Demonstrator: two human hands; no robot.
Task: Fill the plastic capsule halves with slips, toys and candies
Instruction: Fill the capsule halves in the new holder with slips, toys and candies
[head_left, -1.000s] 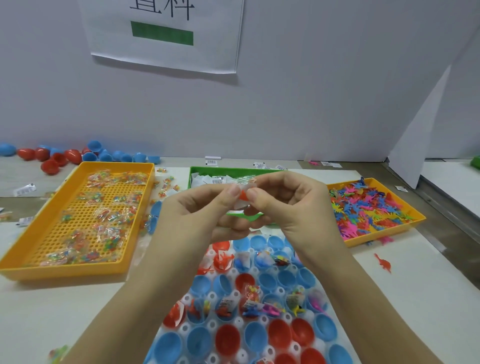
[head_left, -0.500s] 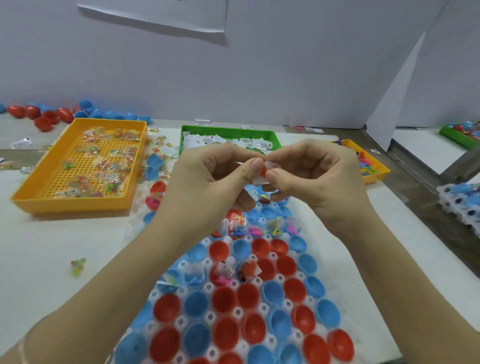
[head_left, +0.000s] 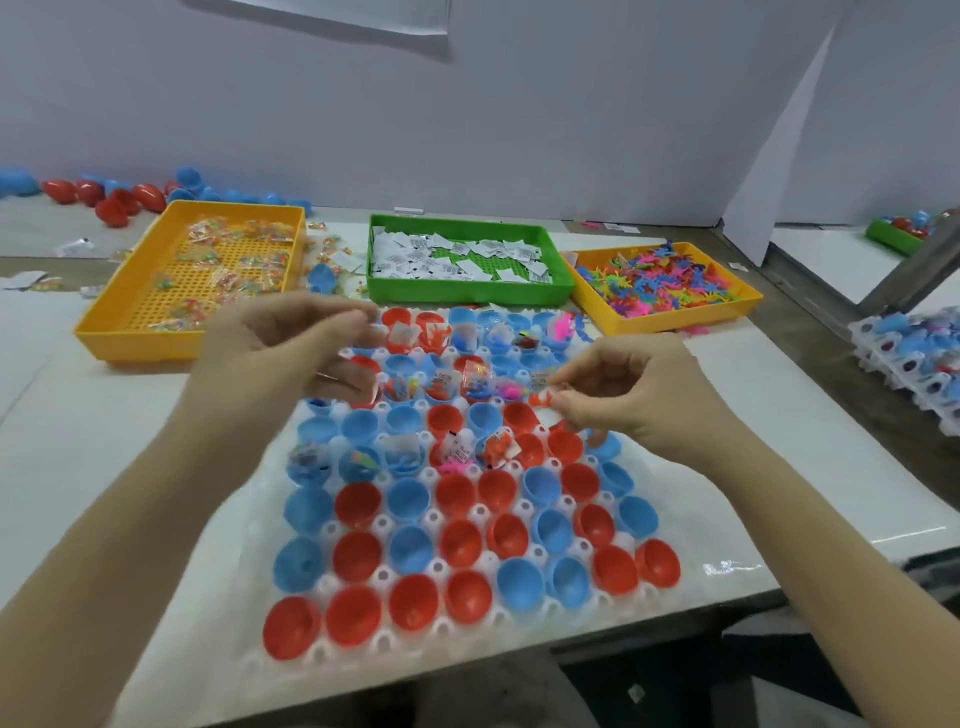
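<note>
Already filled capsule halves (head_left: 447, 387): they sit in the far rows of the white holder, and the slips, toys and candy packets stand out above their rims.
Empty capsule halves (head_left: 457, 540): red and blue, open side up, they take the near rows; by my judgement more than half of the work remains.
White holder (head_left: 696, 587): it lies on the table (head_left: 78, 441) and keeps each half in its own well.
Right hand (head_left: 639, 400): thumb and finger pinch a small slip (head_left: 540, 383), with what seems an orange toy (head_left: 543, 399) just under it, above the right end of the filled rows.
Left hand (head_left: 280, 353): blurred, with curled fingers, above the far left of the holder; I cannot tell if it grips something.
Risk of a drop: the pinch takes only an edge, so the pieces may slide out and fall between the wells.
Risk of a double: a fallen piece may land in a half that has one already.
Risk of a knock: the filled halves are heaped, and a wrist passing low may brush pieces out.
Risk of a skip: the colours repeat, so a half may be missed.
Supplies: candy tray (head_left: 130, 343), green slip tray (head_left: 467, 299) and toy tray (head_left: 675, 322) stand behind the holder, so every reach crosses the filled rows.
</note>
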